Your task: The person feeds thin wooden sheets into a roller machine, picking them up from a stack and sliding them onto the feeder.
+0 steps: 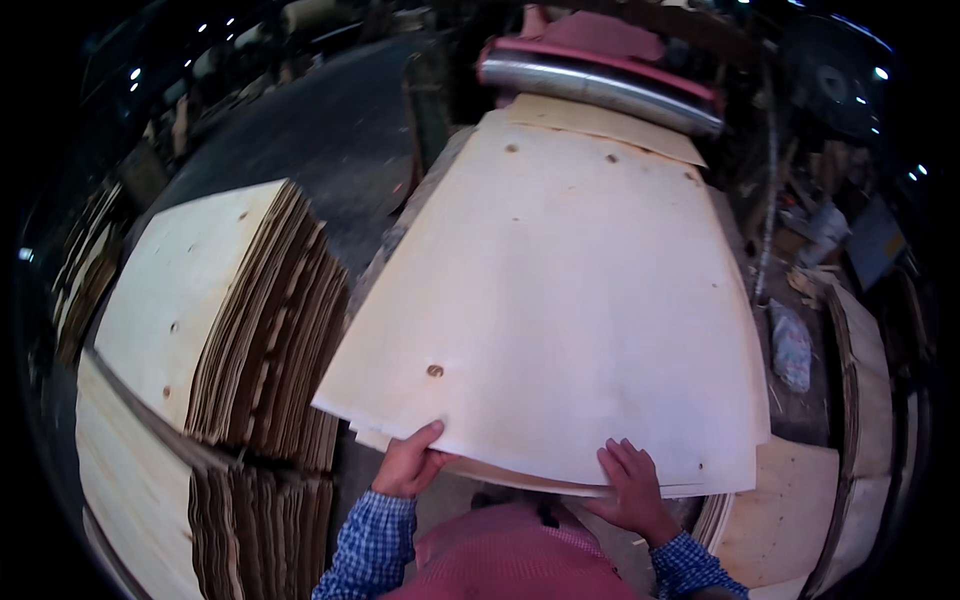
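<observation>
A large pale wood veneer sheet with several small knots lies in front of me, over other sheets whose edges show beneath it. At its near left edge my left hand pinches it, thumb on top and fingers underneath. My right hand is closed over the near edge farther right, fingertips on the upper face and thumb low at the edge. A bowed gap shows under the sheet between my hands. Beyond its far end another veneer piece reaches toward a shiny metal roller in a pink frame.
Thick veneer stacks stand at my left, one behind and one nearer. Another stack sits low at my right, with more piles beyond it. A plastic bag lies on the floor at the right. Dark floor extends far left.
</observation>
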A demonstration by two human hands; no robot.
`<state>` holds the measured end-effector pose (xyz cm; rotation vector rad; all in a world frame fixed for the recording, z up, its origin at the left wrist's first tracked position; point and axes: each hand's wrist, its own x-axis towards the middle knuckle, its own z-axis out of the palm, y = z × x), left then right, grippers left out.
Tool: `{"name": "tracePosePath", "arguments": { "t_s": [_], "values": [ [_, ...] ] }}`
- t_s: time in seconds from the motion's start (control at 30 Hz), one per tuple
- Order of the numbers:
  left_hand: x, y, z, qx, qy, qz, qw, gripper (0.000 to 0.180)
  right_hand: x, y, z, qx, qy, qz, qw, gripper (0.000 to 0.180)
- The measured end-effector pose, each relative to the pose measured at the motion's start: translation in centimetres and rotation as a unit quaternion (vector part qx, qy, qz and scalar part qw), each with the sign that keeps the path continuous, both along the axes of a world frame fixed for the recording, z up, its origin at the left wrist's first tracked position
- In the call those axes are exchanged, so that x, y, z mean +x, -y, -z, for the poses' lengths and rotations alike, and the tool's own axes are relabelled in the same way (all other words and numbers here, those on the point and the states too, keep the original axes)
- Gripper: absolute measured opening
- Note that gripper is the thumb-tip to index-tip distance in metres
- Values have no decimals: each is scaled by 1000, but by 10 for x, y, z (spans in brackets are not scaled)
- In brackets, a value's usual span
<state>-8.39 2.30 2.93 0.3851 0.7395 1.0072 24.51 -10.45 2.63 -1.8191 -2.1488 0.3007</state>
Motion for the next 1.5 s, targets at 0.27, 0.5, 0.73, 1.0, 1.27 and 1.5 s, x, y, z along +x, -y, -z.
{"name": "tracePosePath", "arguments": {
  "t_s": [0.27,0.5,0.73,1.0,1.27,1.5],
  "values": [
    [5,13,18,0,-7,61,998,60,44,16,26,58,-1,155,986,65],
    [-28,43,15,-17,15,82,996,67,16,56,-21,22,13,183,983,72],
    [53,-102,3,24,-60,4,998,44,89,-83,2,53,-24,189,980,77],
    [6,-116,18,40,-458,-120,880,48,201,-284,67,141,-23,149,978,73],
    [-75,-97,70,98,-670,-99,729,22,204,-400,80,33,89,268,959,48],
    [-96,-127,92,101,-749,-79,650,27,159,-309,94,90,98,208,969,43]
  ]
}}
